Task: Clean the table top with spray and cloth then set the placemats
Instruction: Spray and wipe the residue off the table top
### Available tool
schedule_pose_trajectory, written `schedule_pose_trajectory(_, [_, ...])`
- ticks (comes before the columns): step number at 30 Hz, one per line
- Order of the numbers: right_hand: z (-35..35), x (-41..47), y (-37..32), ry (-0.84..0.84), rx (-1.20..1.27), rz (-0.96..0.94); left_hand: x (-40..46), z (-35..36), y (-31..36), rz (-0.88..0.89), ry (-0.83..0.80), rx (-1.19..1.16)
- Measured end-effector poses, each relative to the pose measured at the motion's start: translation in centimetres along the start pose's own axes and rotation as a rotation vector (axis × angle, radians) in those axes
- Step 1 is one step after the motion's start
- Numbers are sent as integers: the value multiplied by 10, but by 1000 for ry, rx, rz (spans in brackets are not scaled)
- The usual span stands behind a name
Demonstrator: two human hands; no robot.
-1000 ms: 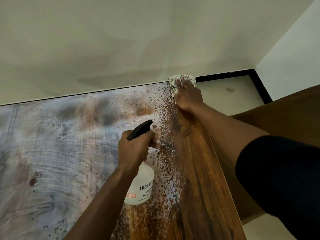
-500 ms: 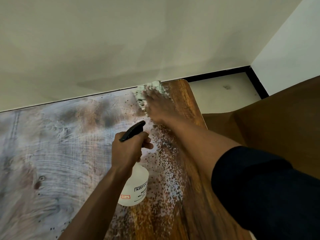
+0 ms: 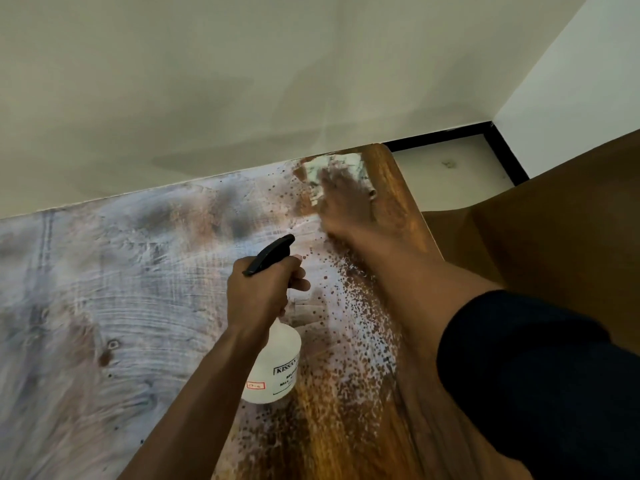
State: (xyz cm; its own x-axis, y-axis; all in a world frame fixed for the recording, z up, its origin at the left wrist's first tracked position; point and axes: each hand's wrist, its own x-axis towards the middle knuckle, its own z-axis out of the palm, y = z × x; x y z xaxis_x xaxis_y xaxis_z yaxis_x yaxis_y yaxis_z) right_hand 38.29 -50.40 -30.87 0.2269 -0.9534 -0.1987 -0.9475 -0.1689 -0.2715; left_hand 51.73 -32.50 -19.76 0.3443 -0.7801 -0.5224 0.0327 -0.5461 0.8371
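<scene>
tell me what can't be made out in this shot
All in the head view:
- Cloth: blurred by motion, mostly under the right hand; pattern unclear.
- Bottle: label partly hidden by the left hand and wrist; small print unreadable.
- Table: cut off by left and bottom edges.
- Placemats: none visible.

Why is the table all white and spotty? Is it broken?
Not broken. The table top is smeared with whitish streaks, and speckled droplets lie beside the spray bottle in the left hand. The right hand presses a cloth at the far corner.
</scene>
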Motion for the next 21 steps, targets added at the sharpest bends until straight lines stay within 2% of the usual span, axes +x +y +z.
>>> schedule_pose_trajectory(3, [19, -22, -36, -67, 3, -163, 3, -8, 0, 8, 20, -6])
schedule_pose_trajectory(6, [13, -24, -16, -89, -36, -227, 4, -11, 2, 12, 1, -3])
schedule_pose_trajectory(14, [-19, -18, 83, 21, -33, 105, 8, -28, -1, 21, -60, -24])
schedule_pose_trajectory(18, [-15, -1, 53, 37, -3, 238, 19, -42, -1, 5, -32, -19])
schedule_pose_trajectory(21, [-4, 8, -3, 32, 16, 101, 27, -47, 2, 6, -14, -7])
